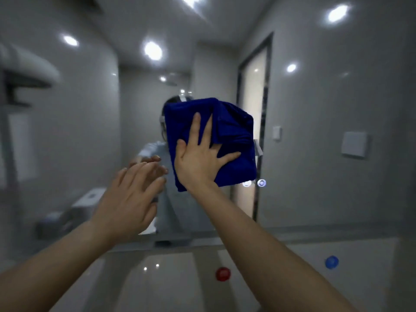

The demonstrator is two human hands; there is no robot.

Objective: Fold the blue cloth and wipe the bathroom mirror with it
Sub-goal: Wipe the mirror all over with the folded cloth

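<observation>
The folded blue cloth (234,131) lies flat against the bathroom mirror (326,109) at the middle of the view. My right hand (200,158) presses on it with fingers spread, palm over the cloth's lower left part. My left hand (128,199) is raised beside it to the left, fingers together and slightly apart from the glass, holding nothing; its fingertips meet their reflection. The cloth hides the reflected head of the person.
A pale counter (171,278) runs below the mirror, with a red round cap (222,274) and a blue round cap (331,262) on it. The mirror reflects a door, a toilet, wall switches and ceiling lights. A towel shelf (24,73) is at upper left.
</observation>
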